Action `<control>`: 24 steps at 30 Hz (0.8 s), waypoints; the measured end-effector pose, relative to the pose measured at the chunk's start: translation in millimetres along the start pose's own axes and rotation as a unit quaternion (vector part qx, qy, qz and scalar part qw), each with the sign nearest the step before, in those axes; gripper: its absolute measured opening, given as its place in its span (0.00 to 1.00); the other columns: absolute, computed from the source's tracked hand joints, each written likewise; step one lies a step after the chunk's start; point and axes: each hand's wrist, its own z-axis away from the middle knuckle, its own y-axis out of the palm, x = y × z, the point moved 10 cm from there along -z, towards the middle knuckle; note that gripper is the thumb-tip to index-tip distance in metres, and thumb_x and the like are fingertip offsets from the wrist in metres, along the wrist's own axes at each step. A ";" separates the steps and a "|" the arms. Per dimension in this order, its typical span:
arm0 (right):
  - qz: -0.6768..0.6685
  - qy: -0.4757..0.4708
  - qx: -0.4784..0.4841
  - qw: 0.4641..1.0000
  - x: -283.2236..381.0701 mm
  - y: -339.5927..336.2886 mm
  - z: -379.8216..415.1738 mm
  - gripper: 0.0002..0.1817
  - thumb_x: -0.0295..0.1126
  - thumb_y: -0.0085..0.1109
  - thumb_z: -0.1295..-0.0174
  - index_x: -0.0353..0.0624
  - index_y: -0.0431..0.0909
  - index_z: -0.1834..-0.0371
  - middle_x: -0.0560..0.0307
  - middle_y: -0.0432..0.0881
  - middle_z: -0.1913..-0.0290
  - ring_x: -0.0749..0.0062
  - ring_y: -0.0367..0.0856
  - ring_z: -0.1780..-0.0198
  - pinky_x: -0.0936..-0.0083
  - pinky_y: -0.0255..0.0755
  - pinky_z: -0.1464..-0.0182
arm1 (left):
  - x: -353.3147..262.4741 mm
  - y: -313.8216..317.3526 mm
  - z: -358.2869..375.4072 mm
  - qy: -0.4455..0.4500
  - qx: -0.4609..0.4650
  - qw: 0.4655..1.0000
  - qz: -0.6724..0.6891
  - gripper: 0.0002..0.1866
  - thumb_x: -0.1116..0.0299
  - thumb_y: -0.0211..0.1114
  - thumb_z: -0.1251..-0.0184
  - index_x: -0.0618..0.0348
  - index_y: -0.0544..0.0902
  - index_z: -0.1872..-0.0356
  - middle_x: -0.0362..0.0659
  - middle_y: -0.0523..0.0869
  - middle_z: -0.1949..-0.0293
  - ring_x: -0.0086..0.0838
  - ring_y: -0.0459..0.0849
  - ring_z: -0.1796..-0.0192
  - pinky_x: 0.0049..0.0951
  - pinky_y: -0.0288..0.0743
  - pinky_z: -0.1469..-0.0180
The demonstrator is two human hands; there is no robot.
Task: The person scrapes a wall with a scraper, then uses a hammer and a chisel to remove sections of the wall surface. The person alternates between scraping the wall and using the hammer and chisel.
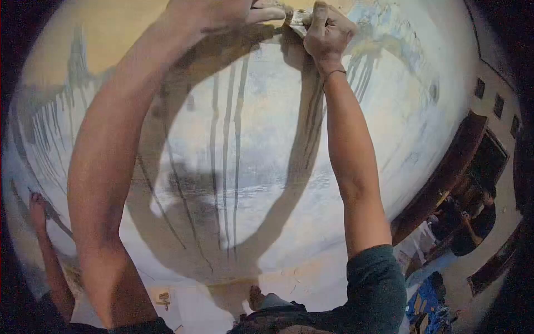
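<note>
Both arms reach up to a large painted canvas (261, 111) with a yellowish upper part, grey-blue patches and dark drips running down. My right hand (332, 33) is closed, fingers curled round a crumpled pale rag (300, 19) against the paint. Just left of it, my left hand (222, 12) is cut by the top edge of the view. Its fingers point to the right and pinch together near the rag; what they hold, if anything, is too small to make out. Shadows of both arms fall across the painting.
Another person's arm (47, 250) reaches up to the painted surface at far left. A further person (467, 222) is at the right by a dark opening. A paintbrush (163, 300) lies below the painting. Blue crumpled material (425, 300) lies at lower right.
</note>
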 end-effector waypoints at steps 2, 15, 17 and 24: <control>-0.013 0.009 -0.003 1.000 -5.9 -0.5 3.2 0.29 0.42 0.52 0.28 0.40 0.72 0.89 0.51 0.69 0.88 0.64 0.65 0.87 0.63 0.57 0.79 | 4.4 8.2 -0.8 -0.004 0.001 1.000 0.014 0.30 0.36 0.58 0.34 0.59 0.86 0.68 0.51 0.85 0.73 0.43 0.85 0.64 0.45 0.78 0.60; 0.009 0.093 0.030 0.995 -17.4 4.8 -42.6 0.27 0.42 0.54 0.28 0.39 0.76 0.85 0.52 0.74 0.89 0.59 0.74 0.85 0.63 0.65 0.78 | -0.8 -45.0 -35.8 -0.025 0.035 0.999 -0.005 0.32 0.34 0.53 0.31 0.56 0.88 0.64 0.49 0.87 0.69 0.40 0.87 0.61 0.40 0.82 0.58; 0.025 0.105 0.015 0.994 -1.6 -16.3 -30.0 0.23 0.43 0.54 0.30 0.39 0.78 0.81 0.51 0.75 0.84 0.58 0.75 0.81 0.63 0.67 0.74 | -13.6 -40.5 -20.9 -0.097 0.134 0.986 -0.004 0.22 0.46 0.61 0.31 0.57 0.87 0.58 0.49 0.87 0.63 0.41 0.86 0.56 0.41 0.81 0.53; -0.025 0.482 -0.036 0.875 158.3 -231.3 276.8 0.24 0.44 0.46 0.24 0.29 0.74 0.45 0.45 0.78 0.47 0.58 0.76 0.46 0.63 0.70 0.42 | -200.8 18.6 310.8 0.022 0.009 0.990 0.136 0.16 0.61 0.59 0.29 0.52 0.84 0.45 0.49 0.88 0.58 0.42 0.86 0.59 0.45 0.78 0.57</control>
